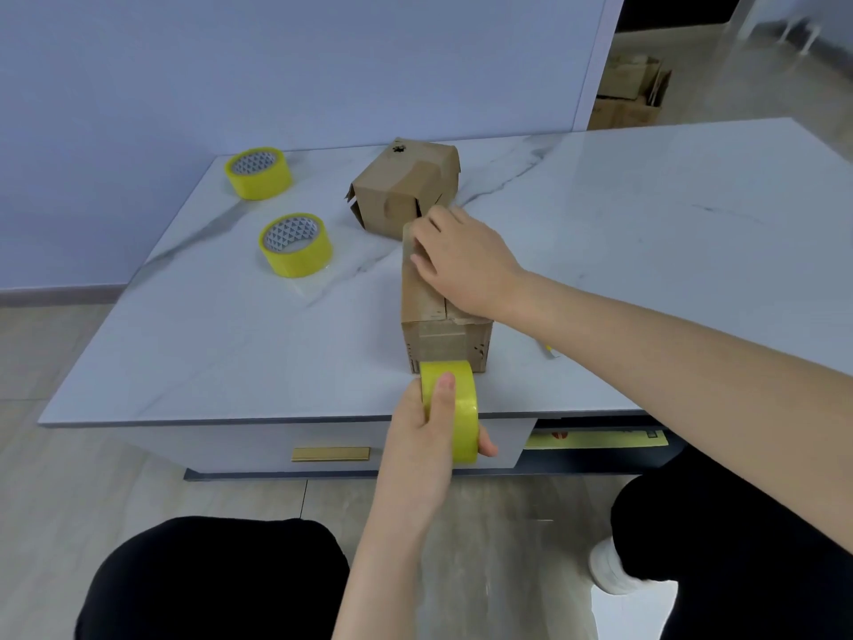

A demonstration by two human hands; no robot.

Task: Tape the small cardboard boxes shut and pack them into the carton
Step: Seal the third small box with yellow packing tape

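Pressing the small cardboard box (pixel 427 300) flat-fingered, right hand (pixel 466 265) anchors tape strip (pixel 441 341); left hand (pixel 417 436) grips yellow tape roll (pixel 464 411), tensioning.

The near box (pixel 422 295) stood on the table (pixel 646 233), the far box (pixel 401 187) just behind, the held roll (pixel 457 408) before it; near roll (pixel 295 244) and far roll (pixel 258 173) lay left.

Covered, blurred
The right hand (pixel 461 265) hides part of the near brown cardboard box (pixel 422 300) — brown cartons (pixel 630 85) beyond the doorway are blurred.
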